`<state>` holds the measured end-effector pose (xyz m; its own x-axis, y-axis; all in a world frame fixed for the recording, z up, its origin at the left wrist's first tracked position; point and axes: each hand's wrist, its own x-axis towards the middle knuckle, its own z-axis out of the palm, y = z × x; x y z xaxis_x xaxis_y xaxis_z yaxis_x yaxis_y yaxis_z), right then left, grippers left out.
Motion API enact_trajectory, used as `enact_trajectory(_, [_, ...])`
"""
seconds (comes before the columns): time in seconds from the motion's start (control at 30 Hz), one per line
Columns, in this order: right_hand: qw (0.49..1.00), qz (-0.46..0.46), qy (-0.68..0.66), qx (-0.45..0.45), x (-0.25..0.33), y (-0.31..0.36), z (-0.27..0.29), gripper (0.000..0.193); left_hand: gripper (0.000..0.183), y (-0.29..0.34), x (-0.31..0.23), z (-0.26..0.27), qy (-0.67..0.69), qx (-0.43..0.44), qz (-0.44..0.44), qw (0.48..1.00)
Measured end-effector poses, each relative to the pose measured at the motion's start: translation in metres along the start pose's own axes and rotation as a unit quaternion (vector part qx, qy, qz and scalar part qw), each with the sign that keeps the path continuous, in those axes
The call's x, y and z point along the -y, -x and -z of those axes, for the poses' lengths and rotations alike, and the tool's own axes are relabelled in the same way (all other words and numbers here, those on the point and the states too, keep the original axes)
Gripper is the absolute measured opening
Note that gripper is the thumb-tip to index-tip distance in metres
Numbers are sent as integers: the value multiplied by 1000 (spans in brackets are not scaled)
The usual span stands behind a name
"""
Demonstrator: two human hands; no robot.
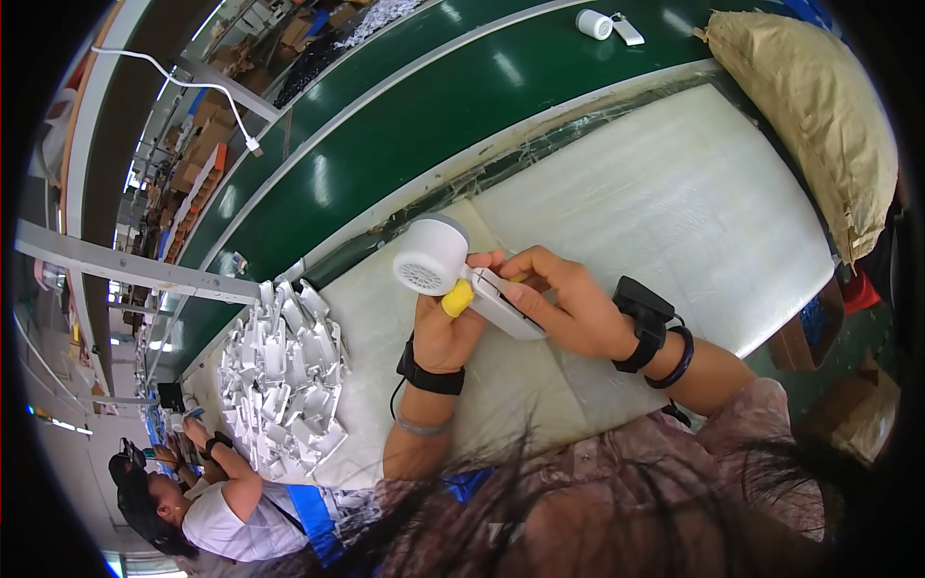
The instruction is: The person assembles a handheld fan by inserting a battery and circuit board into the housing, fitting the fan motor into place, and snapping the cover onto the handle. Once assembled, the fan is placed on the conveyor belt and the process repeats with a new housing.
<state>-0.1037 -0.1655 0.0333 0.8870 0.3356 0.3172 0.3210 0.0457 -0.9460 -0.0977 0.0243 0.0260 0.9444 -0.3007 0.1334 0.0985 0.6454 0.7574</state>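
Note:
A white handheld device (430, 258) with a round head, a perforated face and a flat handle is tilted over the worktable. My left hand (445, 339) is closed around it where head and handle meet, with a yellow finger cover (458, 298) on one finger. On the handle, my right hand (576, 306) has its thumb pressed to the face and its fingers curled at the far edge. A thin dark line runs over the handle by my right thumb; I cannot make out what it is. Both wrists wear black bands.
White plastic shell parts (279, 385) lie heaped at the left of the pale worktable (655, 193). Beyond runs a green conveyor belt (385, 144) carrying another white device (594, 24). A tan sack (809, 116) stands far right. A white cable (207, 87) hangs upper left. A co-worker (226, 511) works lower left.

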Motion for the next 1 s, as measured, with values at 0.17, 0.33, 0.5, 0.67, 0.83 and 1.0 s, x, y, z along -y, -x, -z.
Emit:
enact_trajectory(0.17, [1000,-6,-21,9,-1,-5,7,21,38,2,3,-1,19,-14,27,999])
enact_trajectory(0.33, [999,-20,-20,15,1,-6,10,16,40,0,5,4,24,27,19,999])
enact_trajectory(0.5, [999,-31,-22,19,0,-8,12,16,38,0,5,6,24,28,28,999])
enact_trajectory(0.67, [995,-61,-76,28,-1,-8,12,16,36,1,4,4,16,10,38,999])
enact_trajectory(0.83, [994,-54,-84,34,-4,-8,11,14,36,2,5,6,9,6,41,999])
enact_trajectory(1.0, [997,-47,-47,23,-6,-7,11,15,36,1,4,2,-10,-18,54,998])
